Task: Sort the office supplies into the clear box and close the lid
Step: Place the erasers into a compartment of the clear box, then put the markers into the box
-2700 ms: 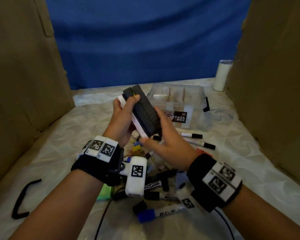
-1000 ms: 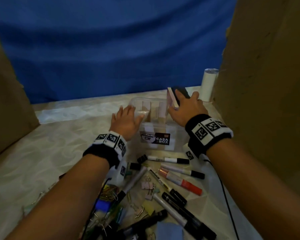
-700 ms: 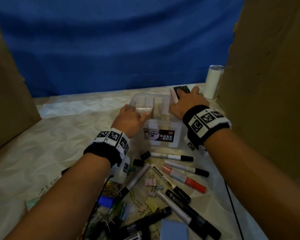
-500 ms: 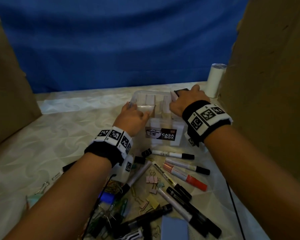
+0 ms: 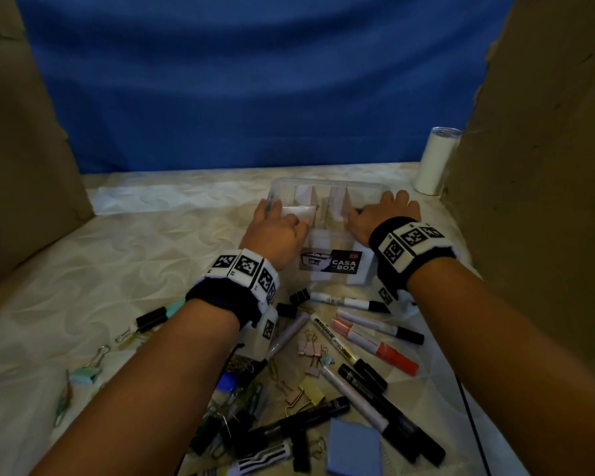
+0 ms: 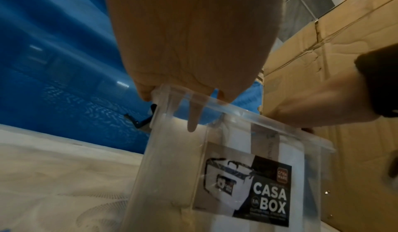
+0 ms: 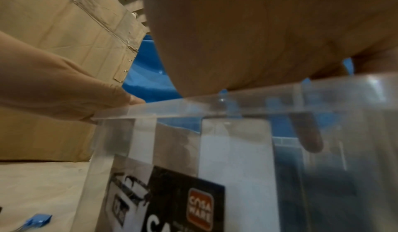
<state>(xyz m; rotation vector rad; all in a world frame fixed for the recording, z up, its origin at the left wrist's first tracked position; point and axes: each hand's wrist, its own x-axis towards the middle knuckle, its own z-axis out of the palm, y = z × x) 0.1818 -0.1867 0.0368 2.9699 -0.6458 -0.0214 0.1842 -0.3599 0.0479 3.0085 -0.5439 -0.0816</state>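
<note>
The clear box (image 5: pixel 327 182) with white dividers stands open at the middle of the table, its "CASA BOX" label facing me. My left hand (image 5: pixel 272 218) grips its near left corner. In the left wrist view the thumb (image 6: pixel 193 116) hangs inside the wall (image 6: pixel 172 167) and the fingers lie outside. My right hand (image 5: pixel 387 213) lies flat over the right end compartment, its thumb (image 7: pixel 309 136) dipping inside. A black case (image 7: pixel 323 193) shows dimly through the wall (image 7: pixel 237 167) beneath it. Markers (image 5: pixel 352 302), a red marker (image 5: pixel 378 347) and binder clips (image 5: pixel 310 348) lie loose in front of the box.
Cardboard walls stand at the left (image 5: pixel 24 166) and right (image 5: pixel 547 166), with a blue cloth (image 5: pixel 255 80) behind. A white roll (image 5: pixel 433 159) stands at the back right. A blue sticky pad (image 5: pixel 354 448) and more clips (image 5: pixel 86 376) lie near me. A black latch (image 6: pixel 140 121) sticks out at the box's left end.
My right hand has lowered the black case from above the rim into the right end compartment. My left hand has stayed on the box's left corner.
</note>
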